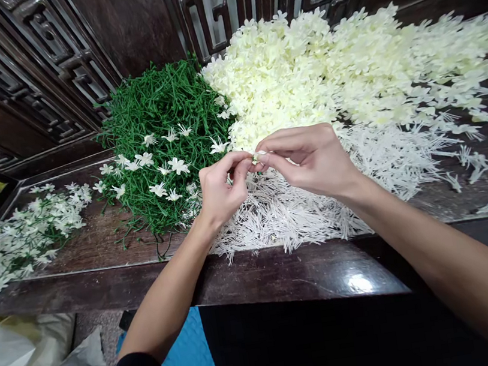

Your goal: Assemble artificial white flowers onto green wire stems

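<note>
A heap of white flowers lay at the far left of a dark wooden desk, beside a mound of green stems with loose white blooms scattered on top. At center, a person's left hand and right hand met at the fingertips, pinching a small white piece above a spread of thin white strands, while a bank of cream petals stretched behind toward the right.
</note>
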Action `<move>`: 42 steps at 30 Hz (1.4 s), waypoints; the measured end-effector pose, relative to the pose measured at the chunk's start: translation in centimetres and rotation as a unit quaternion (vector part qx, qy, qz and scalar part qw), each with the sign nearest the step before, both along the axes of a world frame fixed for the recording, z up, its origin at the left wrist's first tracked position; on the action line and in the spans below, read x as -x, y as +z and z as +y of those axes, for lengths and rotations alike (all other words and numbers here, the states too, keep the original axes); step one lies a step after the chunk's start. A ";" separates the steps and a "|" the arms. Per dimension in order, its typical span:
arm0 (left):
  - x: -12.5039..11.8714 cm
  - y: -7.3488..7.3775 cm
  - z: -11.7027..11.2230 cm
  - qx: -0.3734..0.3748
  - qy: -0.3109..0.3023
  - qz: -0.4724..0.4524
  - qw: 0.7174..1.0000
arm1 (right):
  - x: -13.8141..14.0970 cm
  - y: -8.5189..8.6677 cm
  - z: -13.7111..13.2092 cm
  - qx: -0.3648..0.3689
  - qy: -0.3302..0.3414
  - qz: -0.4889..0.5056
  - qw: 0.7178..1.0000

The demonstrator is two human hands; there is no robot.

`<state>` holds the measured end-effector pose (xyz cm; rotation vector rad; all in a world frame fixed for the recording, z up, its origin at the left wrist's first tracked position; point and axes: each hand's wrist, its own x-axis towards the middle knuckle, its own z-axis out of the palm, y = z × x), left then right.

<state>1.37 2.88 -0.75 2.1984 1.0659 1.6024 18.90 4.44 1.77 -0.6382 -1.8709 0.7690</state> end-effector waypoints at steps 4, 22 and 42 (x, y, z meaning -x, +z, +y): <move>0.0 0.1 0.0 0.012 -0.004 -0.009 1.000 | -0.1 0.2 0.0 0.015 0.010 0.016 1.000; -0.2 0.2 -0.1 0.038 0.023 -0.031 0.999 | 0.1 0.3 -0.1 0.015 -0.010 0.027 0.999; -0.6 0.1 0.0 0.124 -0.025 -0.123 0.984 | 0.5 -1.1 0.0 0.081 -0.014 0.079 0.993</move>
